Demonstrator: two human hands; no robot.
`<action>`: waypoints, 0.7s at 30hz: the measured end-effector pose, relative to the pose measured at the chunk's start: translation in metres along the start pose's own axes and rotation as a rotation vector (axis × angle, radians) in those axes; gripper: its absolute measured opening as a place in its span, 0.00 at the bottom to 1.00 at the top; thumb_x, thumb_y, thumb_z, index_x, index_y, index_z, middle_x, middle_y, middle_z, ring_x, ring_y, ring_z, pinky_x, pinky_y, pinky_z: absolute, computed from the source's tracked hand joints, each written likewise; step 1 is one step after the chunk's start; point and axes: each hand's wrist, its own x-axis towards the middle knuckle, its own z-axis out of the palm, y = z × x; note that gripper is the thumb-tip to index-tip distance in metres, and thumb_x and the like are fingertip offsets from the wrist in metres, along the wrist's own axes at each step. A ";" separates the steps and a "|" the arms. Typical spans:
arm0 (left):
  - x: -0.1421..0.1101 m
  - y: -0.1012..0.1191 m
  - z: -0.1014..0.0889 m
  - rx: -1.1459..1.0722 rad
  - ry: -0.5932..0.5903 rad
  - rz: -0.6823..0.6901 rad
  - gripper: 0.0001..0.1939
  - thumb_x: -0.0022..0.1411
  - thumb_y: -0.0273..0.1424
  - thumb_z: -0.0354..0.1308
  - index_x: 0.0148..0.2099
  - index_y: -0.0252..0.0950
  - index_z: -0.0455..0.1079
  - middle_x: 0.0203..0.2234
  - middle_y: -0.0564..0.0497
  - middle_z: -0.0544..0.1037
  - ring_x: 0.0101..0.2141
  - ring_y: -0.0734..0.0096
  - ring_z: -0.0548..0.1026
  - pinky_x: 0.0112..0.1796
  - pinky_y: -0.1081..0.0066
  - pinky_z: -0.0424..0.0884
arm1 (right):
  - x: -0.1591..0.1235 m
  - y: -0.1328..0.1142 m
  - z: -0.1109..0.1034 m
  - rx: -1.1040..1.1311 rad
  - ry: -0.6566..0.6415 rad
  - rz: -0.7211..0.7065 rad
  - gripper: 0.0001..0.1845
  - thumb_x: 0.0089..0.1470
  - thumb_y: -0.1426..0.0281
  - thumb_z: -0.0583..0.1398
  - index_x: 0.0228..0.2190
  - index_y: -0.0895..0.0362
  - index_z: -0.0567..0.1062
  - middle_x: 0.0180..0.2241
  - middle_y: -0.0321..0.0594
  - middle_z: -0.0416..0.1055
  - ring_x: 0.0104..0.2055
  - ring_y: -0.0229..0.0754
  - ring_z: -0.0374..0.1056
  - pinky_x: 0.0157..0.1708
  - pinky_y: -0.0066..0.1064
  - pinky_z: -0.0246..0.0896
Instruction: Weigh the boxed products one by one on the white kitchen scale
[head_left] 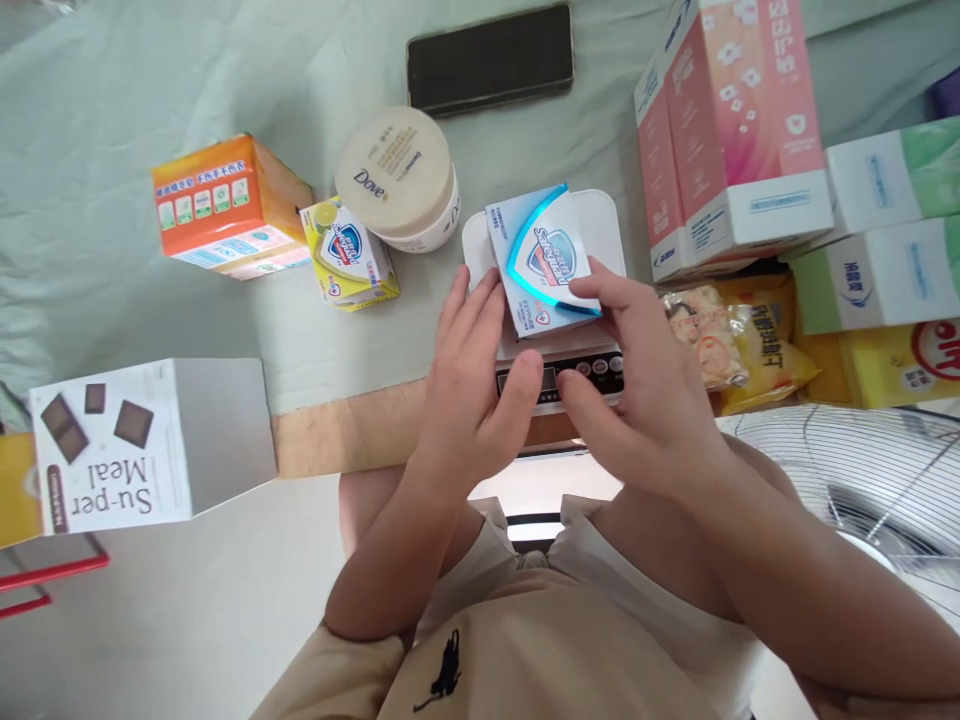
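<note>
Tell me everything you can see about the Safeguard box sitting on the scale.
The Safeguard box is a small carton, apparently cardboard, white and pale blue, with a shiny bright-blue curved band around a shield-shaped logo and smaller printing. No open flap shows. It lies with its printed face up, turned slightly askew, on the white scale. The left hand has fingertips at its left edge; the right hand's index fingertip overlaps its lower right corner.

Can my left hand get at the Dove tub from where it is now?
Probably yes. Your left hand is beside the blue-and-white Safeguard box, and the Dove tub stands a little beyond it to the left, with only pale green cloth seen between.
</note>
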 end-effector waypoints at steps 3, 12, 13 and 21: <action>0.003 0.007 0.002 -0.005 0.002 0.021 0.31 0.75 0.46 0.47 0.72 0.35 0.63 0.69 0.38 0.70 0.73 0.48 0.61 0.75 0.47 0.55 | 0.000 -0.006 0.003 0.023 0.070 0.004 0.30 0.57 0.72 0.58 0.61 0.54 0.65 0.65 0.54 0.69 0.71 0.55 0.65 0.65 0.53 0.72; 0.010 0.026 0.019 -0.505 0.165 -0.074 0.24 0.72 0.46 0.57 0.66 0.48 0.67 0.70 0.45 0.66 0.66 0.51 0.72 0.59 0.56 0.80 | -0.005 -0.016 -0.014 0.002 0.236 -0.110 0.25 0.59 0.70 0.55 0.57 0.59 0.72 0.65 0.61 0.68 0.68 0.54 0.69 0.63 0.53 0.72; 0.012 0.028 0.021 -0.539 0.215 -0.120 0.21 0.71 0.47 0.58 0.62 0.48 0.71 0.68 0.47 0.69 0.63 0.54 0.75 0.57 0.58 0.81 | -0.005 -0.015 -0.018 0.004 0.249 -0.124 0.23 0.59 0.70 0.56 0.56 0.58 0.72 0.65 0.59 0.69 0.67 0.54 0.70 0.64 0.53 0.72; 0.033 0.054 0.023 -0.607 0.164 -0.329 0.14 0.64 0.45 0.67 0.46 0.50 0.67 0.44 0.59 0.84 0.46 0.65 0.85 0.42 0.62 0.85 | -0.011 -0.019 -0.035 0.038 0.339 -0.159 0.23 0.57 0.73 0.56 0.55 0.56 0.71 0.65 0.55 0.67 0.68 0.54 0.68 0.66 0.55 0.70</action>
